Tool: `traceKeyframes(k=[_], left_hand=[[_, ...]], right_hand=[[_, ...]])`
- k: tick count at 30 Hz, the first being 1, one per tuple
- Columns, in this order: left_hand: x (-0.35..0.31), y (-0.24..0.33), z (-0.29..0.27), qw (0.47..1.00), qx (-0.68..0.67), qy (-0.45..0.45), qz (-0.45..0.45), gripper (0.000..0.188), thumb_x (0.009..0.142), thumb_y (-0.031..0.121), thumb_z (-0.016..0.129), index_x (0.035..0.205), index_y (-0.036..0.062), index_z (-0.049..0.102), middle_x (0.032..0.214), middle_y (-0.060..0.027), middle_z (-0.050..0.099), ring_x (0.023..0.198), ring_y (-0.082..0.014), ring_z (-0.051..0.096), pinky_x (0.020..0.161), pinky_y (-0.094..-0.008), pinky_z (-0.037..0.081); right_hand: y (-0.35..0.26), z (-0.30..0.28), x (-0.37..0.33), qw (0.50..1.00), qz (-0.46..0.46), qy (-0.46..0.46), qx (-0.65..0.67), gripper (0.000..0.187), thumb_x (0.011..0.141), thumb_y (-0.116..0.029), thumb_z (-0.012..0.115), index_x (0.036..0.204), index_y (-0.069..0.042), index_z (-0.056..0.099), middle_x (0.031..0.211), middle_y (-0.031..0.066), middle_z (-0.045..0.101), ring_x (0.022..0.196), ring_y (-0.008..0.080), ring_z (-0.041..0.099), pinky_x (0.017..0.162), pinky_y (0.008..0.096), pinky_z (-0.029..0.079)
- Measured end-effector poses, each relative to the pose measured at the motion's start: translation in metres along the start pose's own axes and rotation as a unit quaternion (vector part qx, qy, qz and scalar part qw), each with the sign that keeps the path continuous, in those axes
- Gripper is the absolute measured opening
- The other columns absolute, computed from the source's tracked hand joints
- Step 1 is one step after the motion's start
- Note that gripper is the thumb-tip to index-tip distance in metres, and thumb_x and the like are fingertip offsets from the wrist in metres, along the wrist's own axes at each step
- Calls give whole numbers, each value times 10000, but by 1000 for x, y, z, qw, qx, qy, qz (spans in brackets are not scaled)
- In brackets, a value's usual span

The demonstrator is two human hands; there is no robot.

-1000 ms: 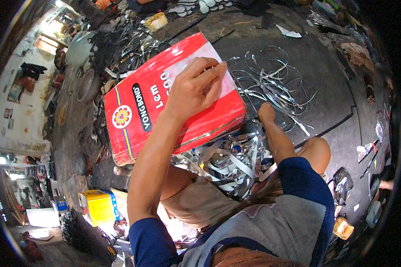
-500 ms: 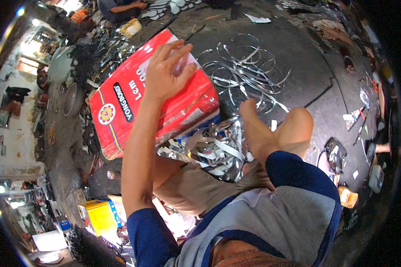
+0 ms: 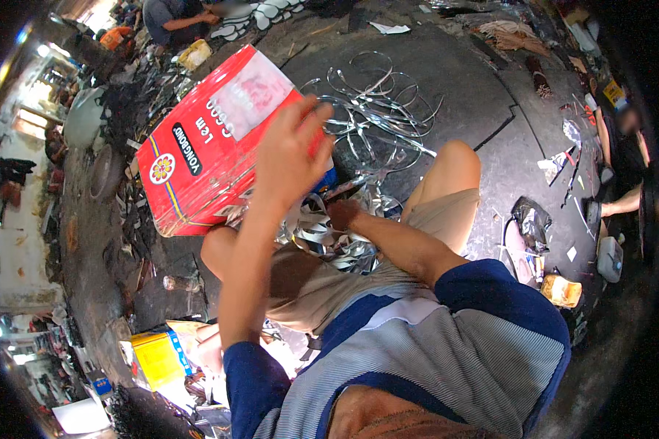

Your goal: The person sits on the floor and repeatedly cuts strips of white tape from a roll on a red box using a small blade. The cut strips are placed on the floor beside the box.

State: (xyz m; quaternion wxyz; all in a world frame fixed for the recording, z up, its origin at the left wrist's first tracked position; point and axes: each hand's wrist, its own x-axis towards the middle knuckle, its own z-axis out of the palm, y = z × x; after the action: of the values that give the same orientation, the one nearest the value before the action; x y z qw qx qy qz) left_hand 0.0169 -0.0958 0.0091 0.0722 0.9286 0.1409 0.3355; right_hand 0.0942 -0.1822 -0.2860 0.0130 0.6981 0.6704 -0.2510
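At the left, on the near side, a yellow box (image 3: pixel 157 358) with a blue band stands beside the seated person. Farther and to its right, the red box (image 3: pixel 212 154) sits askew on the dark floor, just beyond the person's left knee. The left hand (image 3: pixel 293 146) is at its right edge, fingers loosely parted but blurred; I cannot tell whether it grips or only touches. To the right and nearer, the right hand (image 3: pixel 343 214) reaches into a heap of silvery strips (image 3: pixel 322 238) between the legs; its hold is hidden. The hands are apart from each other. Far right of the red box lie looped silver strips (image 3: pixel 388 110).

A hard push at one edge could slide or tip the red box; strips caught on fingers or on each other could knot, or drag more out with them.

The red box carries bold white lettering, a dark rounded label, and a round flower emblem on a blue-and-yellow stripe. The yellow box's print is too small to read.
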Motion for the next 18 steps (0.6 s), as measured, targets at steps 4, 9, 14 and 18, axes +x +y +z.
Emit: traceKeyframes(k=[4,9,14,18], left_hand=[[-44,42,4,989,-133,-18,-67,399,806,171,768,1184,67,699,1228,-156,647,1124,-345,633,957,-419,519],[-85,39,8,934,-272,-21,-230,614,808,175,803,1360,36,572,1208,-160,648,1108,-307,638,945,-393,508],[-79,37,-8,864,-405,30,-298,631,822,93,800,1391,15,538,1189,-127,679,1039,-162,648,887,-312,521],[-83,17,-77,858,-325,-44,-395,292,882,69,745,1160,4,684,971,-45,728,875,-99,657,766,-260,525]], right_hand=[[15,-2,0,940,-194,277,54,304,817,-241,636,1060,-72,708,986,151,717,893,327,684,851,467,538],[4,-167,-60,889,-343,50,299,222,855,-223,703,963,-31,677,860,77,688,801,222,641,731,377,506],[-26,-280,-113,898,-229,49,371,291,818,-281,797,930,-42,677,804,41,665,773,116,599,692,311,479],[-33,-327,-123,898,-287,136,305,378,717,-257,846,979,-41,679,847,73,689,827,166,632,763,340,498]])
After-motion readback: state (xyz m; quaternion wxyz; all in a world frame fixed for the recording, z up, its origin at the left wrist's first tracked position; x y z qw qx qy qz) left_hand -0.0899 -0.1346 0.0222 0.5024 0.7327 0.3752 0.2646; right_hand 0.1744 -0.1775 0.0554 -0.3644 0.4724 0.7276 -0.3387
